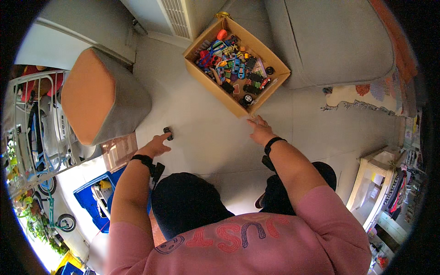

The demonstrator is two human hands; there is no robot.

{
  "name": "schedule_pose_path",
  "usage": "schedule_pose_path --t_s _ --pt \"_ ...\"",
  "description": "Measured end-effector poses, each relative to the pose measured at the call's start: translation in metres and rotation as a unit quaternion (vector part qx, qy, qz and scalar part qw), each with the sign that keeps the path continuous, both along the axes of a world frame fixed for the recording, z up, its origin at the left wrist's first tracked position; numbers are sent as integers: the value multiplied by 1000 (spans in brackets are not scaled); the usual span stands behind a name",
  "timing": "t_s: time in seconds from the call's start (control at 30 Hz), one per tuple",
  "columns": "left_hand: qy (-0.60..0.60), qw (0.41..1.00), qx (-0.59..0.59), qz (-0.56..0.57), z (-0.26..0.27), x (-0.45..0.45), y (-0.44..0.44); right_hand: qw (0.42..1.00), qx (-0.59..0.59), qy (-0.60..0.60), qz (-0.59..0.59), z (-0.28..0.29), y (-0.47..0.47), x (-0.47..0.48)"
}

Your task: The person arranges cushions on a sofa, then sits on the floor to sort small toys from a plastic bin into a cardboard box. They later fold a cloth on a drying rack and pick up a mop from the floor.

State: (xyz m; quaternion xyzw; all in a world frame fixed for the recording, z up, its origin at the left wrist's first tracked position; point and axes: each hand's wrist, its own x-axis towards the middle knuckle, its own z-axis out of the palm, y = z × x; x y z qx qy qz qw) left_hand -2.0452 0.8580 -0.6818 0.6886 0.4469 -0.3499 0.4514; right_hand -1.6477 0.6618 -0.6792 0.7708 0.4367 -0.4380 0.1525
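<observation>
My left hand (155, 145) is low over the floor, its index finger reaching to a small dark toy car (168, 133); the fingers look spread and not closed around it. My right hand (260, 130) is at the near corner of an open cardboard box (220, 91), fingertips by its lower edge; whether they touch it or hold anything is unclear. Inside the box lie many toys, among them blue toy cars (235, 66), a black toy car (252, 89), a red toy car (265, 83), a loose toy wheel (247, 99) and an orange-red plastic piece (222, 34).
An orange and grey cushioned pouf (89, 98) is at the left. Behind the box to the right stands a grey upholstered seat (343, 41), with a fringed rug or throw (361, 96) beneath its edge. A blue crate (92, 192) lies beside my left arm, and a wooden-framed unit (364, 182) stands at the right.
</observation>
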Motion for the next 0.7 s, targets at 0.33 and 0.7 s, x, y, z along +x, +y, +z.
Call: schedule_pose_path --t_s 0.33,0.7 --pt "22 997 46 -55 -30 32 -7 978 -198 -58 30 -22 -51 98" --pt "-188 981 40 19 -11 68 18 945 69 150 -284 79 3 137"
